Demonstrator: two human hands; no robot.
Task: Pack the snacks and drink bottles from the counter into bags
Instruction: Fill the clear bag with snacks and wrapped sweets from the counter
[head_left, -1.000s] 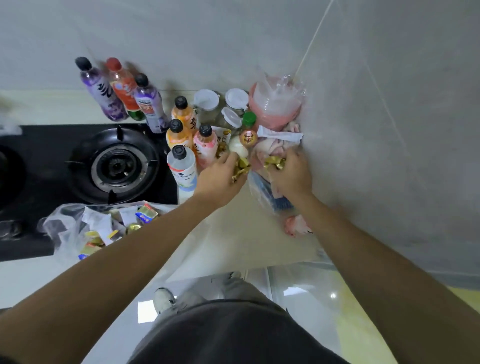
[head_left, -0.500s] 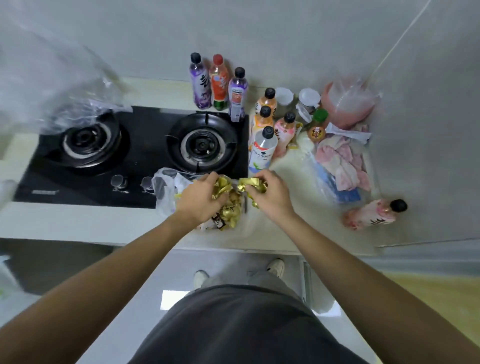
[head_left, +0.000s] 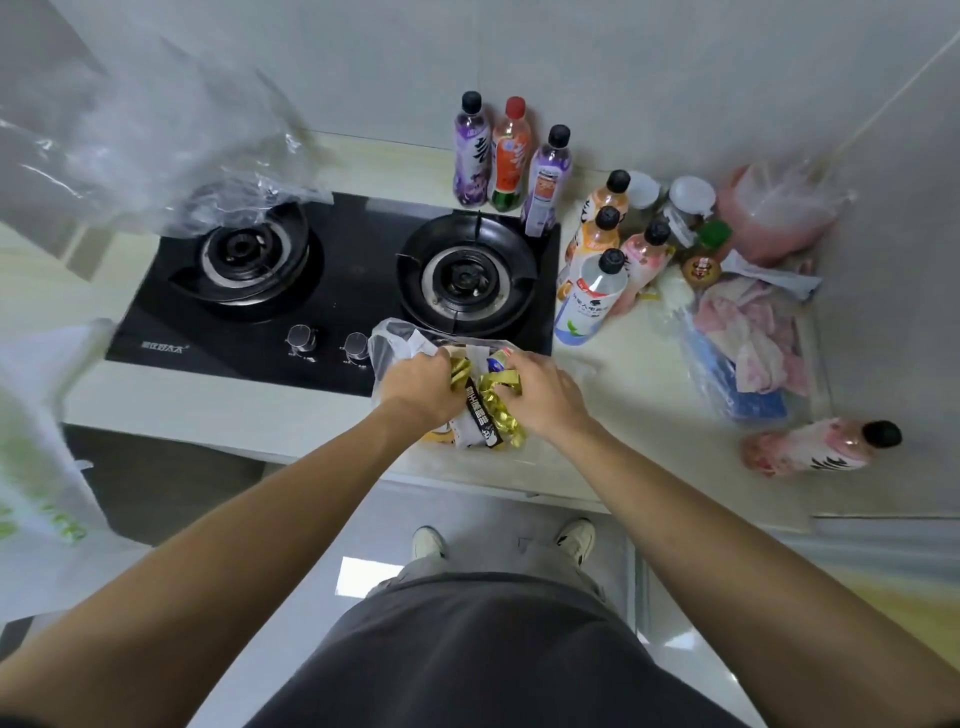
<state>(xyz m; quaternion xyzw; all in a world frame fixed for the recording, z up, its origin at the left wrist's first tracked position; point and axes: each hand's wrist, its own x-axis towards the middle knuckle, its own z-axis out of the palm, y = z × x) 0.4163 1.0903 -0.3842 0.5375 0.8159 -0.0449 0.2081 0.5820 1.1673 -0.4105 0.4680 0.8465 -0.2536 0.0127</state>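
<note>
While both hands work at the front edge of the desk, I count three bottles standing in a row at the wall behind the hob, four more bottles clustered just right of it, and one pink bottle lying on its side near the right wall. One clear bag sits open at the hob's front edge, holding gold-wrapped snacks and a black-labelled snack bar. My left hand has its fingers curled closed on gold wrappers at the bag's mouth; my right hand is likewise closed around gold wrappers just beside it. Another clear bag of pink packets lies to the right.
</note>
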